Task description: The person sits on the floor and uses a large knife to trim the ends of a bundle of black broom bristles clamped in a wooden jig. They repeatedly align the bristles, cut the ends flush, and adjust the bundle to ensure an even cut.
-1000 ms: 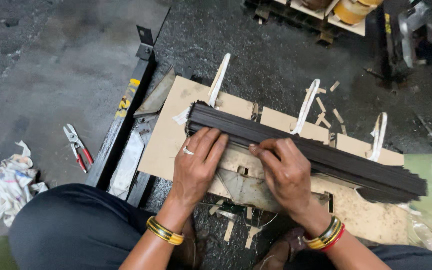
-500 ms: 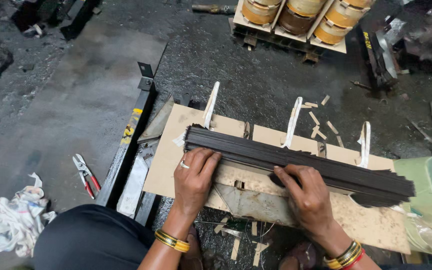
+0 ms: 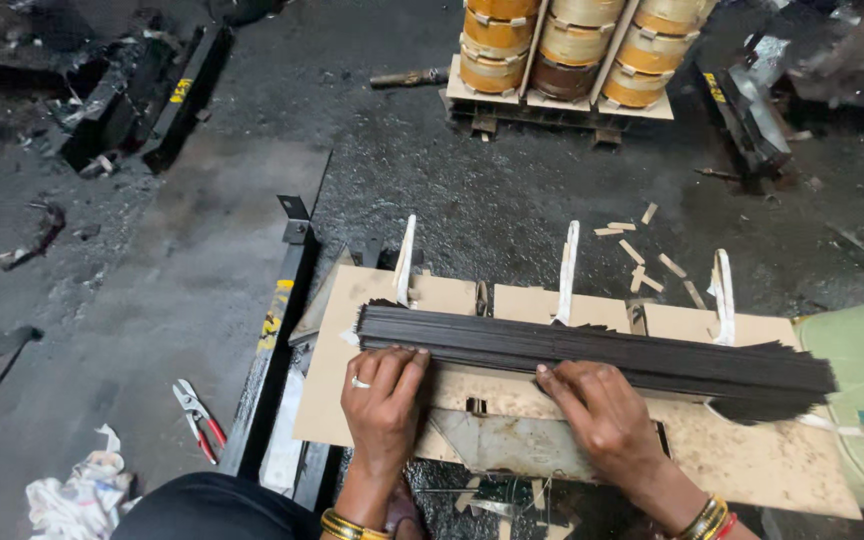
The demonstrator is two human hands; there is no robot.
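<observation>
Dark metal strips (image 3: 592, 355) lie in a long flat stack across a brown board (image 3: 752, 465) on the floor. Three white bands (image 3: 567, 270) stick up behind the stack. The left hand (image 3: 384, 405) lies flat by the stack's left end, fingers (image 3: 407, 368) spread open and pressing on its near edge. The right hand (image 3: 607, 418) rests near the middle, fingers open too, tips touching the strips. Neither hand grips anything. Red-handled pliers (image 3: 198, 418) lie on the floor to the left, near a crumpled rag (image 3: 77, 495).

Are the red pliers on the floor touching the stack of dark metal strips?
Apart. The head view shows the red pliers on the floor, left of the black rail, clear of the strip stack.
</observation>
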